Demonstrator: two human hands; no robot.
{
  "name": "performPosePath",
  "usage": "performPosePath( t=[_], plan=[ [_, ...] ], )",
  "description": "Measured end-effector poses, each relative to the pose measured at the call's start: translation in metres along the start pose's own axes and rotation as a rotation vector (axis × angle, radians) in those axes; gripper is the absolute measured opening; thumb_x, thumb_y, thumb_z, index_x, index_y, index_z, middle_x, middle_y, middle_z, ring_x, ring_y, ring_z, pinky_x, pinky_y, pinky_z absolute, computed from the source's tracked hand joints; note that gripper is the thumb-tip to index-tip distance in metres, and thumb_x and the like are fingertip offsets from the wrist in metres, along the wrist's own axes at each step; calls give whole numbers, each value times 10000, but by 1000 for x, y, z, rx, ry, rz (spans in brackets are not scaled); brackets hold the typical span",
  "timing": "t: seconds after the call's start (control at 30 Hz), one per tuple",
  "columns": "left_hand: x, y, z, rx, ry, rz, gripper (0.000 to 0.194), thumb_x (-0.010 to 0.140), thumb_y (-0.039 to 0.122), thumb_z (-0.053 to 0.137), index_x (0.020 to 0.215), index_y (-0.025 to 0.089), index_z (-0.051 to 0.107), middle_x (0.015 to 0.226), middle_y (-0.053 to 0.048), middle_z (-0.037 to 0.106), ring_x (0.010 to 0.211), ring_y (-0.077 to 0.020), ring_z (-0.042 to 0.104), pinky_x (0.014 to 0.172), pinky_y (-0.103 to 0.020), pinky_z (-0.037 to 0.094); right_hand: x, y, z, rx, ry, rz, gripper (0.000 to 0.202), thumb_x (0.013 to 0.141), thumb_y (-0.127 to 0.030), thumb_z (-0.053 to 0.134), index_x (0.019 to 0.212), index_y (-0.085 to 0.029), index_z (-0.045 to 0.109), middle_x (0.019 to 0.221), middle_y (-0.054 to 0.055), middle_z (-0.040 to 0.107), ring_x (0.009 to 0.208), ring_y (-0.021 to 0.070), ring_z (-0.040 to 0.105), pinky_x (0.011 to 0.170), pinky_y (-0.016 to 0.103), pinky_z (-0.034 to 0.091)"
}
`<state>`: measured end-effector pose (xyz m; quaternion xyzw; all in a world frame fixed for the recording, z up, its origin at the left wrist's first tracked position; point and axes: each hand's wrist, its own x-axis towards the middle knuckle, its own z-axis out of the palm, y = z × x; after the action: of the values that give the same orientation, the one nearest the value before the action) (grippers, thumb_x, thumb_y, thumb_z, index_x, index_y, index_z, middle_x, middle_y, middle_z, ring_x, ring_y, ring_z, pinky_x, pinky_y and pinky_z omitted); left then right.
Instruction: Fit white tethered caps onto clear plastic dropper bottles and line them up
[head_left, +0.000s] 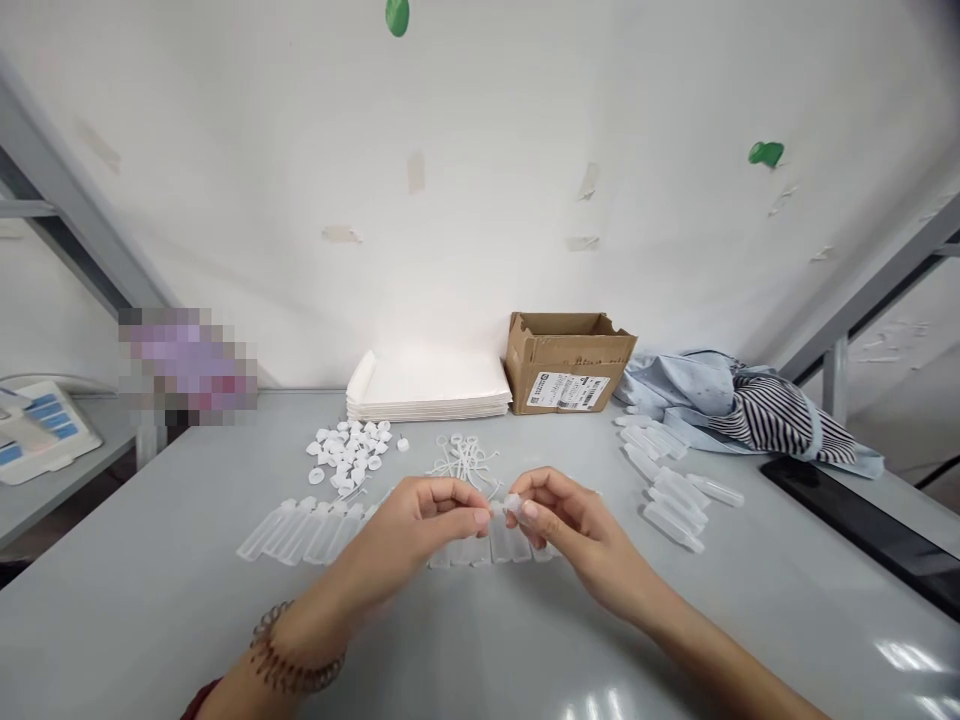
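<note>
Near the middle of the grey table, my right hand [566, 520] pinches a small white cap [514, 503] between thumb and fingertips. Just left of it, my left hand [435, 520] has thumb and forefinger pressed together; whatever they hold is too small to make out. Beneath and beside both hands lies a row of clear plastic tubes [300, 532], partly hidden by them. A pile of white caps [349, 455] sits behind my left hand. Thin white looped sticks [465, 455] lie behind the gap between my hands.
Stacked white sheets [431, 385] and an open cardboard box [570, 365] stand against the wall. More clear tubes [671, 500] lie loosely at the right. Beyond them are a bundled blue and striped cloth [750, 405] and a black phone-like slab [862, 530].
</note>
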<state>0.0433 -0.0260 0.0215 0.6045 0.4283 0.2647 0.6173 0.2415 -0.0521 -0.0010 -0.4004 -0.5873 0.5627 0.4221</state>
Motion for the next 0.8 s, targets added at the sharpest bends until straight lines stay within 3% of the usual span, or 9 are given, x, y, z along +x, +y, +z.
performPosePath(
  t=[0.13, 0.27, 0.63, 0.8],
  plan=[
    [2, -3, -6, -204, -64, -76, 141, 765, 309, 660, 700, 184, 668, 687, 20, 589, 732, -138, 500, 747, -272, 371, -1, 2, -4, -295, 57, -97, 188, 924, -379, 503, 989, -211, 558, 844, 14, 581, 707, 132, 480, 585, 252, 341],
    [1, -4, -7, -257, -88, -105, 158, 749, 322, 687, 696, 174, 672, 677, 12, 596, 717, -136, 496, 740, -272, 370, -1, 5, -7, -451, 61, -188, 157, 931, -335, 487, 1003, -219, 566, 833, 9, 586, 704, 136, 494, 587, 259, 346],
    [0, -4, -7, -228, -82, -105, 141, 741, 314, 694, 692, 184, 675, 669, 24, 598, 700, -124, 488, 722, -252, 377, -1, 0, -6, -328, 6, -105, 172, 921, -366, 499, 960, -218, 577, 841, 11, 589, 731, 141, 504, 609, 262, 364],
    [0, -6, -7, -49, -35, -20, 153, 787, 359, 661, 786, 210, 696, 747, 15, 654, 758, -146, 538, 735, -266, 404, -1, -2, -5, -171, -19, -17, 187, 914, -381, 521, 959, -208, 576, 817, 4, 594, 690, 119, 483, 624, 257, 373]
  ],
)
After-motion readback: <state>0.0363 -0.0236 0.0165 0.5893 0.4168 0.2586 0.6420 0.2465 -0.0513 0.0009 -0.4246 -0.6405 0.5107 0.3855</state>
